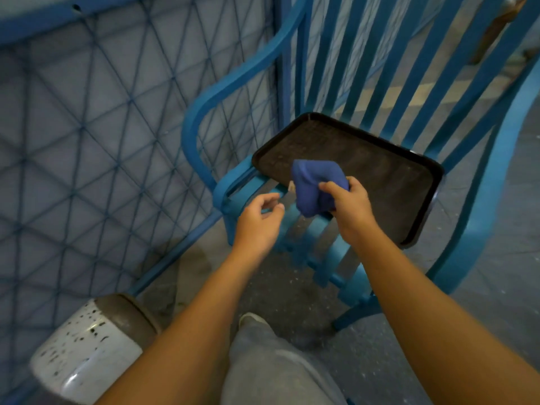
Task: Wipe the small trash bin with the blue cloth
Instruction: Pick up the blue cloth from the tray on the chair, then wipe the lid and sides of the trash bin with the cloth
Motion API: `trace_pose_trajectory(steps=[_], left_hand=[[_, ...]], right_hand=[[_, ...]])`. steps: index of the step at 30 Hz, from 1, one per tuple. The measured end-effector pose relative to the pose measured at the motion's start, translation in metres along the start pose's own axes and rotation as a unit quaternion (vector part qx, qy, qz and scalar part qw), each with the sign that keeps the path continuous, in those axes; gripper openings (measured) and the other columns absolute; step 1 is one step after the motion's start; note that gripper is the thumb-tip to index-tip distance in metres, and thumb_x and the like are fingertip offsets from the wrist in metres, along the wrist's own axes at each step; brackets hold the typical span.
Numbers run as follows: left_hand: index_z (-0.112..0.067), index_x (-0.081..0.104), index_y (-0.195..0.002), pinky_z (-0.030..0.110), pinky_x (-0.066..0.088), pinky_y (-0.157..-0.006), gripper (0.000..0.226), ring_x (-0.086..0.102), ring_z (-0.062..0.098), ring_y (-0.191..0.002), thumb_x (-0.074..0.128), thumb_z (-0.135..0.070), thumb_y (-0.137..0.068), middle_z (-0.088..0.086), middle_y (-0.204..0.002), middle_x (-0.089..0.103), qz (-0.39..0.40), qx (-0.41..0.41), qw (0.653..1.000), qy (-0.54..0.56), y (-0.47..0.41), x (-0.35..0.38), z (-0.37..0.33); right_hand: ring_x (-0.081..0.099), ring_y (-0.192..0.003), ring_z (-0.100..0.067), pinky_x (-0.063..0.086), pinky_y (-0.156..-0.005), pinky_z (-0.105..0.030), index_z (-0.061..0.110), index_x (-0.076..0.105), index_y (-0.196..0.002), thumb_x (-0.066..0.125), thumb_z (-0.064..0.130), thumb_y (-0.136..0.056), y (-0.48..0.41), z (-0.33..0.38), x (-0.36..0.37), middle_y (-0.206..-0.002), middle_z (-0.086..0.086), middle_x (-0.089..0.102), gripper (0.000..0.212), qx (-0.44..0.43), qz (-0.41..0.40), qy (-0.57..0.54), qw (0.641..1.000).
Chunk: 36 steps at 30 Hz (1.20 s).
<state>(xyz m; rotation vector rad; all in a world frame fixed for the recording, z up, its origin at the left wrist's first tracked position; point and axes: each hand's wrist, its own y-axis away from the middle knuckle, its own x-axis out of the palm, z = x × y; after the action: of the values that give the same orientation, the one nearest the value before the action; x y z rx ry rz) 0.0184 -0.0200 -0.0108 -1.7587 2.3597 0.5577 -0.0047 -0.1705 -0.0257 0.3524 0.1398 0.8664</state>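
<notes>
The blue cloth [309, 185] is bunched up in my right hand [349, 204], held above the front edge of a blue chair seat. My left hand [258, 220] hovers just left of the cloth with its fingers curled and apart, holding nothing. The small trash bin [87, 343] is a white, black-speckled cylinder with a dull metal band around it. It stands at the lower left on the floor, against the fence and partly hidden by my left forearm.
A blue slatted chair [362, 83] stands in front of me with a dark brown tray [380, 176] lying on its seat. A blue mesh fence [102, 127] runs along the left. My grey-trousered leg and shoe [251, 320] are on the speckled floor below.
</notes>
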Motion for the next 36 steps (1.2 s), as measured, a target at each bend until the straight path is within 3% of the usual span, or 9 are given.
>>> trace_pose_trajectory(steps=[4,7,13,17,20,23,27,32,36], left_hand=[[-0.006,0.047,-0.128,0.019,0.041,-0.09,0.041,0.052,0.012,-0.108,0.056,-0.02,-0.09,0.001,-0.119,0.054,-0.074,-0.039,0.992,0.096,0.029,-0.017,-0.007],[-0.004,0.048,-0.128,0.035,0.045,-0.097,0.045,0.057,0.023,-0.113,0.058,-0.025,-0.089,0.012,-0.126,0.059,-0.106,-0.081,0.975,0.175,0.052,-0.039,-0.007],[-0.004,0.052,-0.123,0.032,0.054,-0.082,0.046,0.064,0.025,-0.102,0.062,-0.028,-0.086,0.014,-0.118,0.064,-0.136,-0.096,0.944,0.284,0.107,-0.088,-0.002],[-0.004,0.061,-0.112,0.043,0.052,-0.091,0.034,0.065,0.028,-0.102,0.065,-0.023,-0.084,0.016,-0.111,0.067,-0.16,-0.087,0.929,0.324,0.145,-0.126,-0.001],[-0.006,0.063,-0.104,0.038,0.054,-0.085,0.026,0.066,0.027,-0.099,0.068,-0.019,-0.081,0.015,-0.108,0.068,-0.185,-0.067,0.923,0.332,0.169,-0.159,0.008],[-0.007,0.062,-0.104,0.034,0.056,-0.081,0.024,0.066,0.022,-0.092,0.066,-0.016,-0.082,0.011,-0.103,0.068,-0.207,-0.037,0.92,0.332,0.19,-0.195,0.018],[-0.017,0.061,-0.099,0.02,0.057,-0.066,0.012,0.066,0.007,-0.083,0.059,-0.016,-0.087,-0.005,-0.094,0.068,-0.202,-0.005,0.925,0.321,0.219,-0.239,0.032],[-0.021,0.063,-0.097,0.023,0.054,-0.075,0.012,0.066,0.009,-0.089,0.053,-0.02,-0.091,-0.003,-0.097,0.069,-0.218,0.006,0.932,0.29,0.247,-0.272,0.048],[-0.01,0.057,-0.121,0.039,0.048,-0.097,0.033,0.06,0.023,-0.109,0.055,-0.023,-0.09,0.01,-0.119,0.064,-0.254,0.003,0.935,0.248,0.263,-0.294,0.058]], right_hand=[[0.053,-0.075,-0.017,0.044,-0.061,-0.033,0.018,0.051,-0.077,0.064,0.0,-0.078,0.05,0.0,0.02,-0.079,-0.006,0.056,0.022,-0.003,0.106,-0.036,0.994],[0.054,-0.076,-0.019,0.043,-0.059,-0.03,0.016,0.05,-0.081,0.06,-0.007,-0.08,0.088,0.002,0.035,-0.082,-0.01,0.056,0.025,-0.01,0.198,-0.058,0.978],[0.067,-0.067,-0.013,0.054,-0.052,-0.022,0.022,0.043,-0.1,0.058,-0.01,-0.082,0.154,0.01,0.061,-0.094,-0.007,0.061,0.039,0.015,0.305,-0.113,0.945],[0.067,-0.085,-0.015,0.059,-0.066,-0.026,0.021,0.037,-0.122,0.06,0.008,-0.086,0.2,0.015,0.083,-0.11,-0.007,0.063,0.045,0.051,0.348,-0.143,0.925],[0.069,-0.09,-0.019,0.059,-0.071,-0.027,0.001,0.052,-0.125,0.058,0.027,-0.085,0.232,0.014,0.104,-0.116,-0.018,0.065,0.048,0.078,0.393,-0.131,0.907],[0.068,-0.101,-0.023,0.057,-0.083,-0.032,0.004,0.06,-0.12,0.055,0.048,-0.079,0.26,0.012,0.128,-0.116,-0.016,0.067,0.06,0.119,0.428,-0.085,0.892],[0.055,-0.121,-0.029,0.04,-0.106,-0.044,0.005,0.056,-0.126,0.034,0.067,-0.085,0.287,0.007,0.156,-0.129,-0.018,0.06,0.077,0.236,0.493,-0.114,0.829],[0.05,-0.125,-0.031,0.032,-0.111,-0.049,0.007,0.057,-0.127,0.043,0.059,-0.085,0.326,-0.002,0.192,-0.132,-0.015,0.057,0.068,0.295,0.541,-0.087,0.783],[0.058,-0.107,-0.028,0.042,-0.103,-0.041,0.004,0.056,-0.126,0.048,0.041,-0.089,0.353,-0.004,0.212,-0.116,-0.015,0.062,0.052,0.286,0.543,-0.052,0.788]])
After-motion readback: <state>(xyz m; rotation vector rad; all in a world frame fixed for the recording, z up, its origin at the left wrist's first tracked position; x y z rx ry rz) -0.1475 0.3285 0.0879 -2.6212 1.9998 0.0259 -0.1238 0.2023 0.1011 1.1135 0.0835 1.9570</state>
